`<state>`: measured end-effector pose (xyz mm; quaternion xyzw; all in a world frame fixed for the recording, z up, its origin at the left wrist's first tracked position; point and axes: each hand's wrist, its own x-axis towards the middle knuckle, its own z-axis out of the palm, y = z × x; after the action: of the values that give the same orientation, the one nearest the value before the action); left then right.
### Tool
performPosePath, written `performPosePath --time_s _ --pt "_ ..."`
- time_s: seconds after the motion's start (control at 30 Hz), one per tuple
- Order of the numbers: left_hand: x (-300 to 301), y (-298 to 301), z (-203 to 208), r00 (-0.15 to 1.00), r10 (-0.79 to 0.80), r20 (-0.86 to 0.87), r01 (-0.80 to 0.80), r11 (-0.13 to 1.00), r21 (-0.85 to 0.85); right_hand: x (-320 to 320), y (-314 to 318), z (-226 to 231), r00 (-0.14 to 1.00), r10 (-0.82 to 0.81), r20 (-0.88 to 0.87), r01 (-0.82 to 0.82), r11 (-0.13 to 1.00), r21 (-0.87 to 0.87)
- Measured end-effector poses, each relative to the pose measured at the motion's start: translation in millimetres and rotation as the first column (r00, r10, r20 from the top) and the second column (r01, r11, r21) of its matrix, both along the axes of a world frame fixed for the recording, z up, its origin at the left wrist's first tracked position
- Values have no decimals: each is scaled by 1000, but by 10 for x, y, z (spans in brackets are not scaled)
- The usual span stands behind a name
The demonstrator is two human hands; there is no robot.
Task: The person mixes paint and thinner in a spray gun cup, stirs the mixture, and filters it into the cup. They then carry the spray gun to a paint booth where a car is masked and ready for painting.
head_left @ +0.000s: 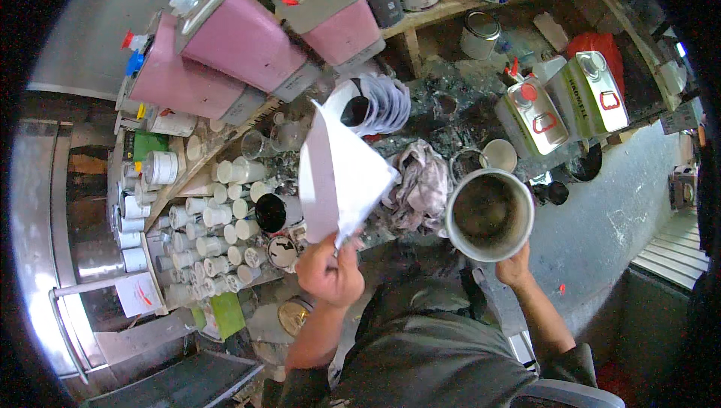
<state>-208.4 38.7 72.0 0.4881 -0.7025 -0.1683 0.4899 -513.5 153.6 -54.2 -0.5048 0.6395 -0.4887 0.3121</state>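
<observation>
My left hand is closed, pinching a white paper cone strainer by its lower edge above the bench. My right hand grips a round metal pot at its near side; most of the fingers are hidden behind it. The pot is tilted so that its dark, stained inside faces me. Between the two lies a crumpled, stained rag. Just beyond the strainer, a nested stack of similar cones sits on the paint-spattered bench.
Tall pink-sided cans line the shelf at the back left. Two rectangular metal cans stand on the right. Many small white-lidded containers crowd the left, beside a black cup. A pale tub stands behind the pot.
</observation>
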Motion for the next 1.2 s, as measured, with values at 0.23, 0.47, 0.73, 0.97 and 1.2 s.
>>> performPosePath --time_s 0.23,0.47,0.73,0.97,1.2 --pt "853 -643 -1200 960 28 280 -53 995 83 441 873 -362 930 -346 127 335 937 101" --pt "1257 -225 -2174 998 -3 56 -13 960 280 1063 1422 -220 977 -161 -137 186 964 189" --pt "1298 -393 -2604 774 -213 596 -21 932 362 1422 1041 251 998 -59 -31 61 995 84" --pt "1327 -482 -2852 694 -162 702 -83 950 302 1179 1146 617 991 66 -119 -70 997 -36" --pt "843 436 -2017 847 -210 489 62 952 300 519 1982 285 999 44 -5 -44 997 -60"
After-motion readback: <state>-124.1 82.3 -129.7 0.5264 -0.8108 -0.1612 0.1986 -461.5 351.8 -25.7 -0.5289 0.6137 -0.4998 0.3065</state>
